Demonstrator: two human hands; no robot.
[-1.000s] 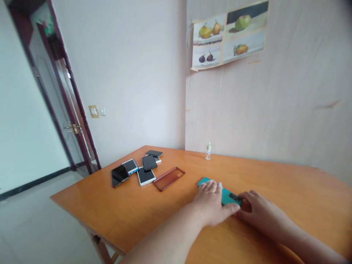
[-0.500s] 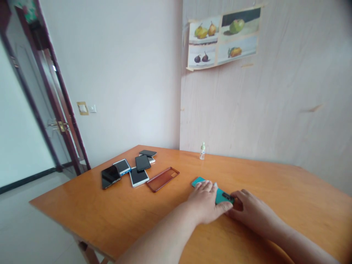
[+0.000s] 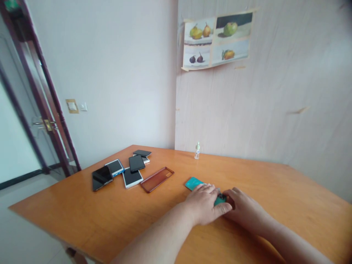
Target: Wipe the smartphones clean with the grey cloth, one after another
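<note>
A teal phone (image 3: 193,182) lies back side up on the table, with light streaks across its left end. Over its middle rests my left hand (image 3: 202,201), palm down, fingers close together and thumb toward the right. A small pale bit shows at the index fingertip; what lies under this hand is hidden. My right hand (image 3: 243,205) pinches the phone's right end near the dark camera strip (image 3: 221,196). Left of the phone lies a reddish-brown clear phone case (image 3: 157,179).
Several phones lie at the table's left, among them a black phone (image 3: 102,178), a white-framed phone (image 3: 132,177) and a blue-edged phone (image 3: 115,167). A small spray bottle (image 3: 197,151) stands near the wall. The wooden table (image 3: 82,209) has its left edge by a door.
My left hand has slid along the phone toward its camera end, baring more of the left end, where streaks show. The whole view has shifted slightly. My right hand still grips the phone.
</note>
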